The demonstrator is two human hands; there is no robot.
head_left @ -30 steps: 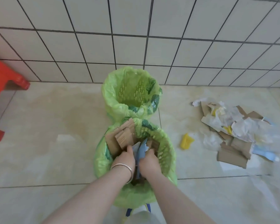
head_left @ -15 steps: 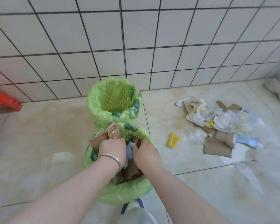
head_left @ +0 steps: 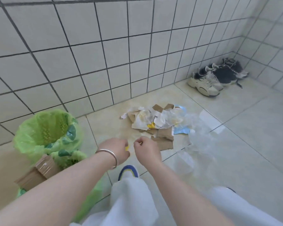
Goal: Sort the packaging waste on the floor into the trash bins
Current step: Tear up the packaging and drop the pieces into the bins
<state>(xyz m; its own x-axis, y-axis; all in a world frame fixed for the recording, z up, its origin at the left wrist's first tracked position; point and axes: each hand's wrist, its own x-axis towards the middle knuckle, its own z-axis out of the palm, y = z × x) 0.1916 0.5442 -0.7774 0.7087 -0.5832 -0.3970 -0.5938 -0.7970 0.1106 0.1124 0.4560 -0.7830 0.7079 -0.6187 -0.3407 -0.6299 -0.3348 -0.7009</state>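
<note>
Two bins lined with green bags stand at the left. The far bin [head_left: 31,128] looks empty. Brown cardboard [head_left: 38,173] sticks out of the near bin [head_left: 69,158]. The waste pile [head_left: 155,121] of cardboard, white paper, blue scraps and clear film lies on the floor ahead. My left hand [head_left: 116,150], with a bracelet, and my right hand [head_left: 147,151] hover side by side between the bins and the pile, fingers loosely curled, nothing in them. A yellow scrap [head_left: 127,147] peeks out from behind my left hand.
Clear plastic film [head_left: 199,144] spreads to the right of the pile. Two pairs of shoes [head_left: 216,77] sit in the far right corner against the tiled wall. My own shoe [head_left: 127,172] and white trouser legs are below my hands.
Both hands have come out of the near bin, leaving the cardboard in it, and moved right towards the pile. My view has swung to the right, bringing the shoes into sight.
</note>
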